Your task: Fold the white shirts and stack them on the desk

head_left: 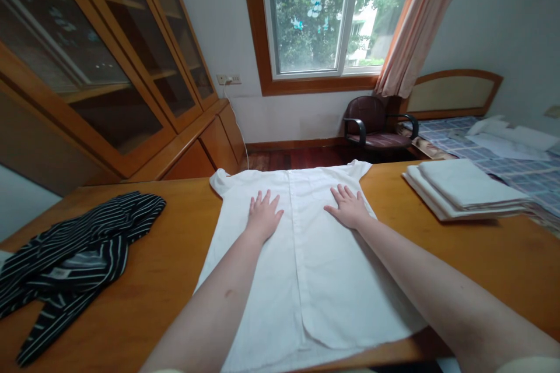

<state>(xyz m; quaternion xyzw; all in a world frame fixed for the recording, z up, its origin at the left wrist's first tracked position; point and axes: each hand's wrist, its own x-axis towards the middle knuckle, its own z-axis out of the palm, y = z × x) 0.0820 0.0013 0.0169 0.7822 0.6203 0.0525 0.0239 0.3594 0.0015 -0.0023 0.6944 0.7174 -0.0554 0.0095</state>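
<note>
A white shirt [306, 280] lies spread flat, front up, on the wooden table [166, 280], its button placket running down the middle. My left hand [263, 214] rests palm down on the shirt's left half, fingers stretched out. My right hand [349, 207] lies flat on the right half, fingers spread. Both hands are near the shirt's far end and hold nothing.
A crumpled black-and-white striped garment [74, 256] lies at the table's left. A stack of folded white cloths [466, 189] sits at the right. Beyond the table stand a dark armchair [376, 125], a bed [503, 151], glass-door cabinets [109, 70] and a window [324, 11].
</note>
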